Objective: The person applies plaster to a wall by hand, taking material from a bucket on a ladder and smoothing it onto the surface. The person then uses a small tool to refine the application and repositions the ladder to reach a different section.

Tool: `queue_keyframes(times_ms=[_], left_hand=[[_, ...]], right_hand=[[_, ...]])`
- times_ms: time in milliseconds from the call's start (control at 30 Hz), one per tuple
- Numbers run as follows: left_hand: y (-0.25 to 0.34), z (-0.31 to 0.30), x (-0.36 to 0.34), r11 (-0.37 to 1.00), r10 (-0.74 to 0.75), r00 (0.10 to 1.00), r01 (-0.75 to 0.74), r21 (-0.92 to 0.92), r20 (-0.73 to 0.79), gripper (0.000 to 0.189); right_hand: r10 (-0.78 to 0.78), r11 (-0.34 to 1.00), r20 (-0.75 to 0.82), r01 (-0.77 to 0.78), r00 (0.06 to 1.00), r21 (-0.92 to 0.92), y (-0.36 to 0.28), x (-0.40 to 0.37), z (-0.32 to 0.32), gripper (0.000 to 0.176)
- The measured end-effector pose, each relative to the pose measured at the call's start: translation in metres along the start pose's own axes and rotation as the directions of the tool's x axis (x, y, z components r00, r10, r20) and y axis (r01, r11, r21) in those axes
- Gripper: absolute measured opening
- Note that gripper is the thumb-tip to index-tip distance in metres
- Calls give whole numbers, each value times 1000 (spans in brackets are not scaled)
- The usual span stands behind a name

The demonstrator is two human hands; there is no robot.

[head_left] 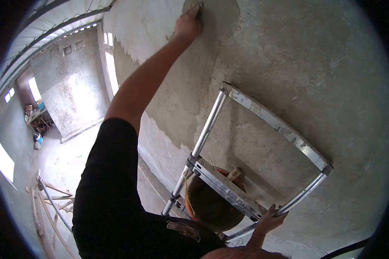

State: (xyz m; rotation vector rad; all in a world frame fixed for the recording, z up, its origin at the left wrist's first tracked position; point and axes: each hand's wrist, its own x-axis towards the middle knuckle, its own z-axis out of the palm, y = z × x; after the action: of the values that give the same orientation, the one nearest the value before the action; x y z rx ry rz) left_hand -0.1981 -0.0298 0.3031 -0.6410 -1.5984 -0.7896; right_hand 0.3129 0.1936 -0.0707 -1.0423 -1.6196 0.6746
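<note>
My left arm reaches up in a black short sleeve. My left hand [188, 25] is closed against the upper wall, around something small and dark that I cannot make out. Below, my right hand [270, 221] grips the side tube of an aluminium ladder [222, 190] close to a step. The ladder has a splattered top bar [276, 123] and stands at a slant in view, near the wall. Behind its step is an orange-rimmed bucket [218, 211] with dark contents; a wooden-looking block or handle [234, 173] shows at its rim.
The grey plaster wall [298, 73] has damp-looking darker patches and rough edges. On the left, wooden poles [54, 211] lean low down, and a cluttered shelf [36, 114] is farther back. A corrugated roof [52, 26] with metal beams is overhead. Bright light washes out part of the floor.
</note>
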Motion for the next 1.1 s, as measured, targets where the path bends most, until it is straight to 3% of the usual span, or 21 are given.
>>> queue_keyframes(times_ms=[33,133,267,333,433,533,667,767,800,833,867,933,967,1033,1100], left_hand=[[-3,3,-23,991,99,991,-107,-82,-93,53],[-15,-7,-55,969,237,971,-237,-72,-5,52],[-9,-23,-26,986,136,990,-134,-103,20,50],[-8,-12,-1,981,136,989,-143,-133,-57,50],[9,-1,-14,995,65,997,-68,-79,-42,48],[21,-9,-43,992,12,1000,-13,-128,-5,46],[-1,-14,-33,988,136,991,-135,-81,9,46],[20,-38,10,997,70,998,-70,-15,1,48],[49,-56,23,977,-163,985,170,-132,59,43],[65,-62,28,885,-380,914,404,-230,142,39],[54,-43,28,884,-380,913,406,-231,147,39],[18,10,30,993,-50,988,66,102,-148,38],[19,7,20,993,-48,989,62,103,-137,38],[26,-16,-14,980,-149,968,116,163,203,50],[17,-9,-71,996,-19,998,14,90,56,51]], right_hand=[[2,1000,17,-3,1000,11,2,1,-1,45],[-6,1000,33,6,999,2,7,3,-2,46],[59,998,47,-60,997,13,-13,0,-5,48],[43,997,56,-46,998,60,-10,0,-6,47],[102,994,75,-99,992,-42,-14,1,-8,46],[129,992,81,-129,988,-3,-21,0,-9,45],[100,995,115,-102,988,16,-13,3,-8,43],[98,994,88,-102,991,36,-7,1,-5,43],[86,994,76,-91,993,54,-5,1,-5,43],[75,994,63,-80,995,70,-4,0,-5,43],[79,994,63,-83,995,66,-5,0,-6,43],[57,988,52,-64,997,144,-10,-1,-6,41],[66,987,56,-74,996,140,-11,-1,-7,41],[33,998,68,-36,997,44,-10,0,-8,37],[61,993,60,-67,996,99,-3,1,-2,41]])
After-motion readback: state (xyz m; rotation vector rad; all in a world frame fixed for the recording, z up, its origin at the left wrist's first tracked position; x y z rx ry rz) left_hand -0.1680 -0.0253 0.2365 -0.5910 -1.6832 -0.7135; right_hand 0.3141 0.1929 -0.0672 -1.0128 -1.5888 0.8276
